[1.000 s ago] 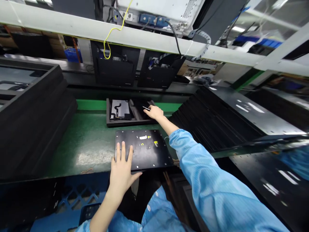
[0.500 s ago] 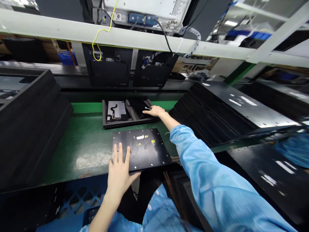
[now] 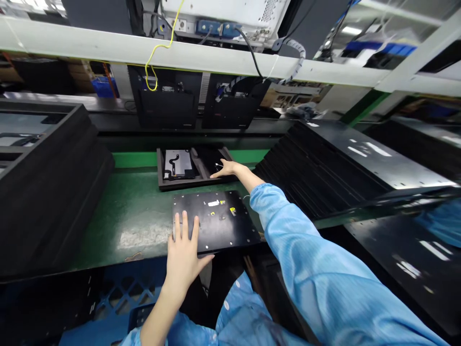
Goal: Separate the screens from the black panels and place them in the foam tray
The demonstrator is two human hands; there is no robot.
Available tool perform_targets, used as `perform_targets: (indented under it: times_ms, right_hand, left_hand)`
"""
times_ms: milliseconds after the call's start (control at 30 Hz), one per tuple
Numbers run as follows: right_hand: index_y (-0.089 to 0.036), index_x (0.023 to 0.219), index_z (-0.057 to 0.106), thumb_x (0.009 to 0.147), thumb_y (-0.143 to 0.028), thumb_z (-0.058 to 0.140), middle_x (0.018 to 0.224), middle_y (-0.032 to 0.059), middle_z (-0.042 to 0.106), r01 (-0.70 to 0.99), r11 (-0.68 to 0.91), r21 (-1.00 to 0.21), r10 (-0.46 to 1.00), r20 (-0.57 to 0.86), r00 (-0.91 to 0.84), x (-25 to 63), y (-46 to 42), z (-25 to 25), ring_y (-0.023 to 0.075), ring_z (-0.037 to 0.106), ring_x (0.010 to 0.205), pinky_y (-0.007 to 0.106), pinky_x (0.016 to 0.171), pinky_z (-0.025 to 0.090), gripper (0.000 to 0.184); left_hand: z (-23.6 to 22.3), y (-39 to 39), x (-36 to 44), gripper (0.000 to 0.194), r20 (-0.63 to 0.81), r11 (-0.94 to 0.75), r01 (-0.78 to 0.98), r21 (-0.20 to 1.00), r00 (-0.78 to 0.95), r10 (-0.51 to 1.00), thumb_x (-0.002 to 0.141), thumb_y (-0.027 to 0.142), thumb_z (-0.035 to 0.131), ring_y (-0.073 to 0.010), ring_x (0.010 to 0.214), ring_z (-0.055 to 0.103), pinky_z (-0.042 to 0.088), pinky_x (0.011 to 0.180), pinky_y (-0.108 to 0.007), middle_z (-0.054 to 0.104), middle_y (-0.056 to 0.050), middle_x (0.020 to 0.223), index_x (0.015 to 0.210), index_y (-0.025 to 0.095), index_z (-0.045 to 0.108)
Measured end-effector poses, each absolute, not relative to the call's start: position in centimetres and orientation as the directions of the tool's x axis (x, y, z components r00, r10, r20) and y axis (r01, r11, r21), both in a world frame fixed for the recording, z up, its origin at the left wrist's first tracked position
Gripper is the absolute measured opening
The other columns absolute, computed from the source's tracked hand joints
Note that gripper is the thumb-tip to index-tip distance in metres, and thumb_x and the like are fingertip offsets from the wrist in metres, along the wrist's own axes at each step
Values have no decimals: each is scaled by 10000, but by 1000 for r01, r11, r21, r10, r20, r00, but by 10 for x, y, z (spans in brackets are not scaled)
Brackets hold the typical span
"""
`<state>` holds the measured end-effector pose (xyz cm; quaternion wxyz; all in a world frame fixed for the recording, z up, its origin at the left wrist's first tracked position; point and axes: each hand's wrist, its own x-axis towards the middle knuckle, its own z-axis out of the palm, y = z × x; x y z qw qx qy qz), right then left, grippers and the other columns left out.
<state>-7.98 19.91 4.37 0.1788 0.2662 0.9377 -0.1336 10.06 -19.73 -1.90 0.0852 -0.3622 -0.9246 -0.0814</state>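
My left hand (image 3: 183,259) lies with fingers spread over the left edge of a flat black panel (image 3: 234,230), which has small screws or holes along its rim and white and yellow stickers. At the back, a dark foam tray (image 3: 169,184) holds a grey flat part (image 3: 183,161) with a black ribbon cable (image 3: 174,163) in its left compartment. My right hand (image 3: 230,169) reaches over the tray's right compartment, thumb and fingers apart. Close to its fingertips shows a small white wire end (image 3: 218,165) on a dark part (image 3: 208,158); contact is unclear.
Stacked foam trays (image 3: 46,192) rise on the left of the green bench (image 3: 137,211). On the right, a tall pile of black panels (image 3: 324,168) leans. Two dark screens (image 3: 165,103) hang behind, below a white beam (image 3: 108,45). A blue crate (image 3: 124,293) sits below the bench edge.
My right hand has opened wider over the right compartment, its thumb now lower and apart from the fingers. My left hand stays on the panel. The whole view has shifted slightly.
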Motion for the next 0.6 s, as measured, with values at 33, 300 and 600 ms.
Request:
perform_targets:
  times_ms: [33, 300, 600]
  right_hand:
    - [-157, 1807, 202, 631, -922, 856, 1766, 237, 418, 529, 839, -129, 446, -395, -803, -78, 200, 44, 434, 447, 1617, 520, 1302, 417, 1549]
    - [-304, 1608, 601, 967, -955, 361, 1420, 185, 754, 447, 886, -124, 439, -86, -894, -42, 204, 47, 452, 694, 1340, 533, 1114, 528, 945]
    - [-137, 1435, 697, 1045, -838, 337, 1309, 255, 771, 640, 468, -610, 862, 153, -484, -39, 206, 43, 427, 716, 1260, 498, 1032, 596, 879]
  left_hand:
    - [-19, -197, 100, 1216, 217, 725, 683, 89, -723, 656, 875, 748, 787, -483, 1738, 76, 556, 1142, -620, 59, -221, 1877, 1803, 196, 228]
    - [-23, -198, 100, 1228, 236, 714, 690, 114, -717, 656, 867, 761, 788, -483, 1738, 58, 532, 1168, -619, 70, -231, 1874, 1803, 195, 230]
    - [-23, -199, 101, 1183, 241, 718, 686, 117, -721, 649, 870, 758, 789, -470, 1741, 65, 534, 1171, -600, 74, -225, 1874, 1790, 199, 300]
